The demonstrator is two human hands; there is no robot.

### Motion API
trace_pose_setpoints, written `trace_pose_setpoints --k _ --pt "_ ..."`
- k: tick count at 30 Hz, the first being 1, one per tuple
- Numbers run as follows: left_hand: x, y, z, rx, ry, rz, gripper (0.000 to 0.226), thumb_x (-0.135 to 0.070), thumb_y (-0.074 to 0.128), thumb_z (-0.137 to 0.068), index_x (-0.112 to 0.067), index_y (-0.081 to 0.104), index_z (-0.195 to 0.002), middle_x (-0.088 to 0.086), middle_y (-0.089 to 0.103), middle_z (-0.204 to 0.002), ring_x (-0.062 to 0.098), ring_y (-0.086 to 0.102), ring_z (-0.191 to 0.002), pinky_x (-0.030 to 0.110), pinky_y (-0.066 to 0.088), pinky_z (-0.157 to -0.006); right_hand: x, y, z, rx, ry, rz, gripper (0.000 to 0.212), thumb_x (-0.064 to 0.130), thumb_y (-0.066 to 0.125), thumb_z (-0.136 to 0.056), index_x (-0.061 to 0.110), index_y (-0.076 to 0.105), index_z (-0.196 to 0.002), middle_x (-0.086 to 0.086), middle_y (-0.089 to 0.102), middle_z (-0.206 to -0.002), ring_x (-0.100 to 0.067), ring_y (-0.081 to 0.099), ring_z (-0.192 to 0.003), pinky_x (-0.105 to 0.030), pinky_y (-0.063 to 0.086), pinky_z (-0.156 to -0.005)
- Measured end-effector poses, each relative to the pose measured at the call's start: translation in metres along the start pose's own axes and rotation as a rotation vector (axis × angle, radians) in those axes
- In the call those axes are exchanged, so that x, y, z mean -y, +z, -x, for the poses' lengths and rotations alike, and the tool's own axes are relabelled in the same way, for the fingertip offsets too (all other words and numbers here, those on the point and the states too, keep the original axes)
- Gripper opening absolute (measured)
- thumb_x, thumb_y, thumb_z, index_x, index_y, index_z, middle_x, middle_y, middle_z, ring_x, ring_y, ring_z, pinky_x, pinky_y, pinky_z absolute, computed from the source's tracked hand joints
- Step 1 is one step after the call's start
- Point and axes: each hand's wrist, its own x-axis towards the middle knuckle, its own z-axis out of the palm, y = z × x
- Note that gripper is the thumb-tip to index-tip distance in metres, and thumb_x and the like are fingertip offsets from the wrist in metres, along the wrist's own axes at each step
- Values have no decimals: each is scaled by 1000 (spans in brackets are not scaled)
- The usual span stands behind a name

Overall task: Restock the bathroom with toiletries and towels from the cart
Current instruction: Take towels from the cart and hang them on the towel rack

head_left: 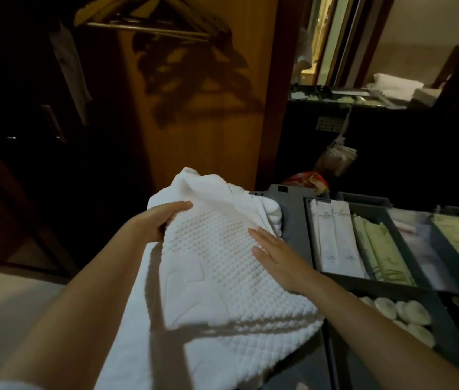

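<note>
A white waffle-textured towel (208, 277) lies bunched on the left end of the grey cart (290, 218). My left hand (158, 220) grips the towel's left edge, with the thumb on top and the fingers curled underneath. Flat on the towel's right side rests my right hand (276, 260), its fingers straight. The cart's trays hold white sachets (332, 237), pale green packets (377, 249) and round white soaps (400, 311).
A wooden wardrobe panel (194, 122) stands behind the cart, with hangers (149, 21) on a rail above. At the back right is a dark counter (363, 99) bearing folded white towels (397, 85). A bag (335, 159) hangs below it. Pale floor (6, 305) shows at the left.
</note>
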Motion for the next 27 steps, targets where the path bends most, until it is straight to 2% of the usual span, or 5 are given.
trace_pose_setpoints --k 5,15,18,21,27 --pt "-16 11 14 -41 122 190 58 -32 73 -75 -10 48 -122 12 64 -104 28 64 -91 35 53 -60 10 -10 -3 -43 14 -210 51 45 32 -98 38 18 -146 21 13 -152 -2 11 -141 -27 12 -116" --pt "-85 15 55 -50 388 663 43 -25 55 -91 -2 40 -124 12 58 -112 22 61 -91 33 51 -69 69 -75 -28 -400 -203 -405 40 28 38 -100 20 41 -139 7 44 -140 -7 40 -128 -26 34 -107" --pt "-95 19 65 12 453 869 12 -10 52 -91 0 52 -97 15 57 -109 24 58 -101 36 51 -80 99 -86 -28 -572 -240 -507 22 17 40 -99 16 61 -102 -6 64 -104 -13 59 -95 -18 46 -80" --pt "-99 21 67 -15 491 991 26 0 49 -91 4 48 -116 19 55 -119 27 59 -105 37 53 -78 125 -86 -20 -361 -200 -871 45 26 32 -101 3 63 -78 -15 68 -78 -21 67 -70 -30 53 -69" --pt "-96 30 57 -185 530 1146 50 -2 50 -90 2 29 -135 21 41 -139 34 49 -121 50 44 -98 145 -41 -34 331 66 -995 91 73 15 -85 1 62 -115 -16 66 -112 -27 62 -107 -35 48 -92"
